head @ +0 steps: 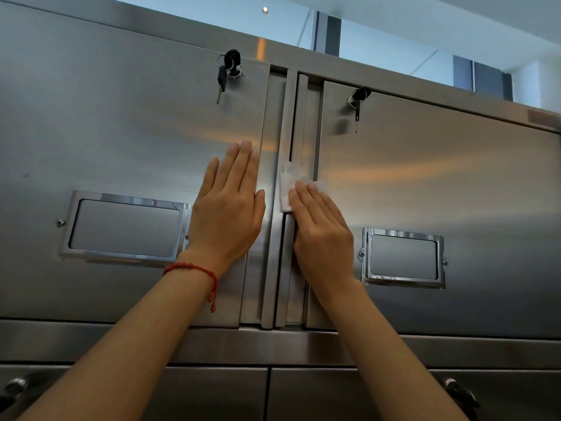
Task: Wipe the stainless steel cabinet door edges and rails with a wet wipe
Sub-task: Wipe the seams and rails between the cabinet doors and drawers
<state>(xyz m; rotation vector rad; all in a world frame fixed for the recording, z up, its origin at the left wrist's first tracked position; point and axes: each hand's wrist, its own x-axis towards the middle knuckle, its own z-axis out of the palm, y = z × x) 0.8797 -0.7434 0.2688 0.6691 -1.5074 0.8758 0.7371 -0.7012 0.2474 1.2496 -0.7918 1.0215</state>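
The left hand [229, 205] lies flat on the left door [121, 141] of the steel cabinet, fingers straight and together, its thumb side just beside that door's right edge. The right hand [318, 235] is flat too, straight fingers pressing a white wet wipe [288, 185] against the vertical rail [287, 123] that runs between the two doors; the wipe sits about halfway up the rail, its crumpled upper corner sticking out past the fingertips and lapping toward the left edge of the right door [440, 183]. Neither hand curls round anything.

Above the wipe the rail runs bare up to the cabinet's top frame, and below the right wrist it continues bare down to the horizontal bottom rail [273, 341]. The narrow channels either side of the centre rail are shadowed (I can't tell how deep they go).

Counting: two upper doors, two locks with keys hanging in them, the left key bunch [227, 69] and the right key [358, 101], and two chrome label holders, the left holder [124, 227] and the right holder [403, 258]. One wipe. One red cord bracelet [197, 273] on the left wrist. Below the bottom rail are two more door fronts, each with a lock knob near the frame's corner.
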